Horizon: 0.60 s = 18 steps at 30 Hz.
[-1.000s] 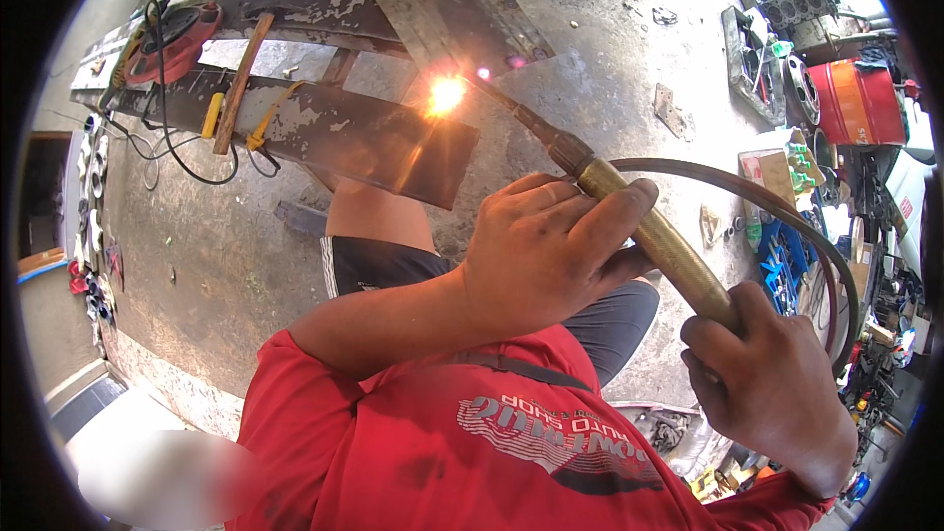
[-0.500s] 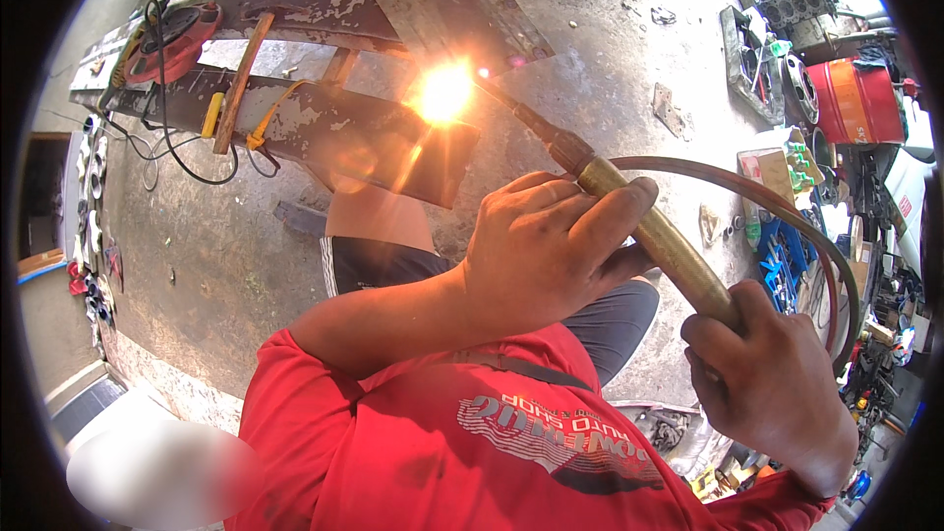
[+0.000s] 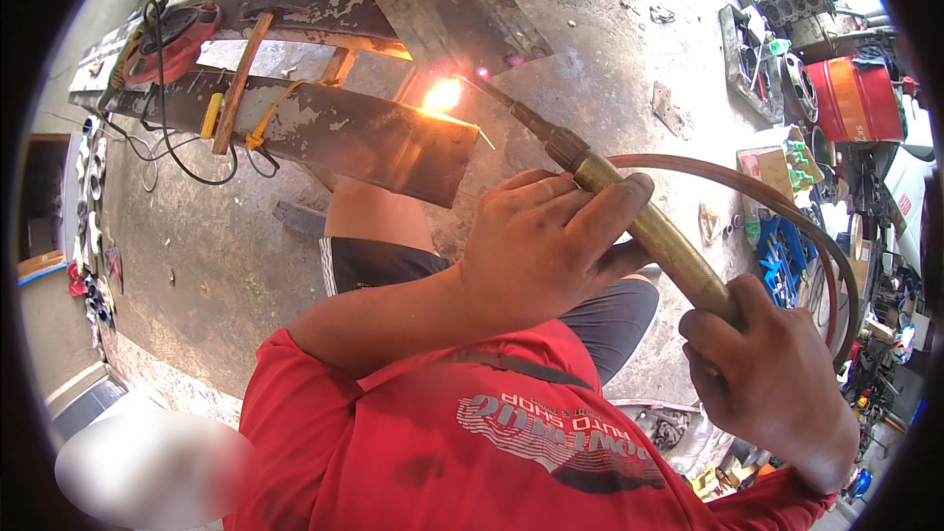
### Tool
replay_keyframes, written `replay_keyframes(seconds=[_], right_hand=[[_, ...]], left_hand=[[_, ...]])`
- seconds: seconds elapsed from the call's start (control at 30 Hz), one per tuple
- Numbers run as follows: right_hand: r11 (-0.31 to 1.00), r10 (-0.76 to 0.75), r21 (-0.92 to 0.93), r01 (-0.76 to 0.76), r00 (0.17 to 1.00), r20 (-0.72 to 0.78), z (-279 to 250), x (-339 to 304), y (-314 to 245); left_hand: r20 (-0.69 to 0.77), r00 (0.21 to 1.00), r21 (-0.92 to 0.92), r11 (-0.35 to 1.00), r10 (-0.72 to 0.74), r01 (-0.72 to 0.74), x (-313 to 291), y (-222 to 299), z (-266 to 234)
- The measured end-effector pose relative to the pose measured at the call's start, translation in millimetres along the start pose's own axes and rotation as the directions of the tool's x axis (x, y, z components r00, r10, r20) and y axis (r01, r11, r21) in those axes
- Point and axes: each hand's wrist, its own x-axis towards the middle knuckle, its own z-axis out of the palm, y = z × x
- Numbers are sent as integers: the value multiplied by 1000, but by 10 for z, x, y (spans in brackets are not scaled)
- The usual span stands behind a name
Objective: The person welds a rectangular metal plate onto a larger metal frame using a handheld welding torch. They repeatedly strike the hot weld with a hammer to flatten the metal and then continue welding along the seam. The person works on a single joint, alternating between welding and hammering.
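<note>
Both my hands grip a brass-coloured gas torch (image 3: 677,244). My left hand (image 3: 551,251) is closed around the handle close to its dark nozzle end, while my right hand (image 3: 762,369) wraps the rear end. The nozzle slants up and left to a bright flame (image 3: 442,95) at the edge of a rusty brown metal beam (image 3: 383,138) with flaking paint. Glare hides the exact spot where the flame meets the metal. Two hoses (image 3: 733,174) curve away to the right of the handle.
A red round tool with a black cord (image 3: 177,39) and a wooden stick (image 3: 243,84) lie across the beams. Behind them is a flat metal sheet (image 3: 452,5) on the concrete floor. At right are a red drum (image 3: 854,98), an engine block (image 3: 795,5) and a blue tool tray (image 3: 782,261).
The flame's glare has shrunk and dimmed, so the beam's edge shows more clearly. The torch tip has shifted slightly left. Both hands keep their hold.
</note>
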Motion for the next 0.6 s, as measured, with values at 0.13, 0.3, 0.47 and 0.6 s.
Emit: replay_keyframes(seconds=[0.13, 0.3, 0.47, 0.6], right_hand=[[999, 36, 26, -36, 999, 26, -6, -6, -18], [999, 33, 10, -33, 999, 3, 4, -31, -1], [997, 66, -35, -71, 990, -125, 35, -116, -18], [995, 84, -26, -92, 968, -238, 26, -133, -59]], left_hand=[[9, 1000, 2, 1000, 8, -8, -24, -22, 4], [-22, 999, 1, 1000, 24, -24, 23, -10, 18], [-58, 993, 69, 992, 107, -103, 184, -21, 30], [-115, 973, 112, 976, 199, -186, 328, -45, -7]])
